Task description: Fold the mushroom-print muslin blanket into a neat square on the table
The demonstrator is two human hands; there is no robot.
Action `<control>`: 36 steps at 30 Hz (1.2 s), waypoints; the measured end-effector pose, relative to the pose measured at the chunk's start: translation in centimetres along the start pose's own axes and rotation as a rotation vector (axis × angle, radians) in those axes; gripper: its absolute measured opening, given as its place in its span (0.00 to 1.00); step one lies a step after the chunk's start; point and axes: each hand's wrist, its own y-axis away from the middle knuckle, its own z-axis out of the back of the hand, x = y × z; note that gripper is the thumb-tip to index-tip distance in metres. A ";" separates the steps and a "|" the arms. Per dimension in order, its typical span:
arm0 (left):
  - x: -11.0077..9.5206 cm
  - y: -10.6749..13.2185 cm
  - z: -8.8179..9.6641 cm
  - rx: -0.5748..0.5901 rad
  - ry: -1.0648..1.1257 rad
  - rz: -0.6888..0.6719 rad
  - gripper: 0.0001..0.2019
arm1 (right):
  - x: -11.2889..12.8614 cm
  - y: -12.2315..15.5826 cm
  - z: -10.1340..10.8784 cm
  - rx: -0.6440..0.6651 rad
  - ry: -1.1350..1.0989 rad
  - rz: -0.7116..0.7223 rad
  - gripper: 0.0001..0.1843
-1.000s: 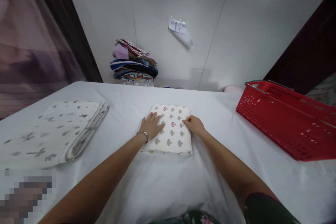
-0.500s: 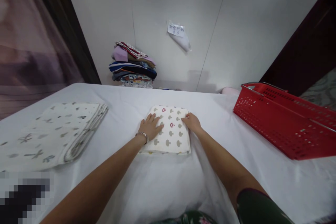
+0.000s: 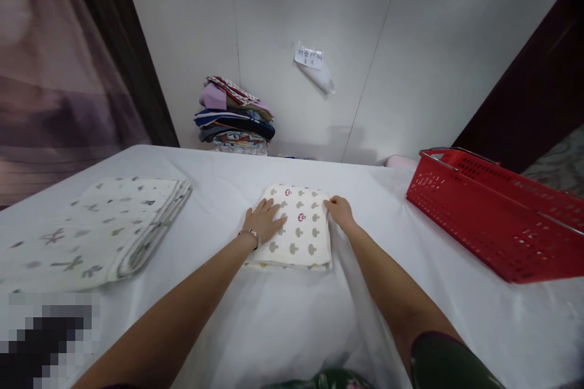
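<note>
A folded cream cloth with a mushroom print lies on the white table in front of me. My left hand, with a bracelet at the wrist, rests flat on the cloth's left half, fingers spread. At the cloth's right edge near the far corner is my right hand; its fingers curl onto the edge there. Whether they pinch the fabric or only press on it I cannot tell.
A larger folded white cloth with a grey print lies at the left of the table. A red plastic basket stands at the right. A pile of folded coloured fabrics sits against the wall beyond the far edge.
Both hands stay on the mushroom cloth. My right hand has slid slightly to the right, to the cloth's edge. The view has shifted a little.
</note>
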 end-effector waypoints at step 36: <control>-9.8 2.9 -2.8 -0.033 0.087 -0.413 0.27 | -1.7 -5.0 -1.1 -0.056 -0.192 -0.136 0.13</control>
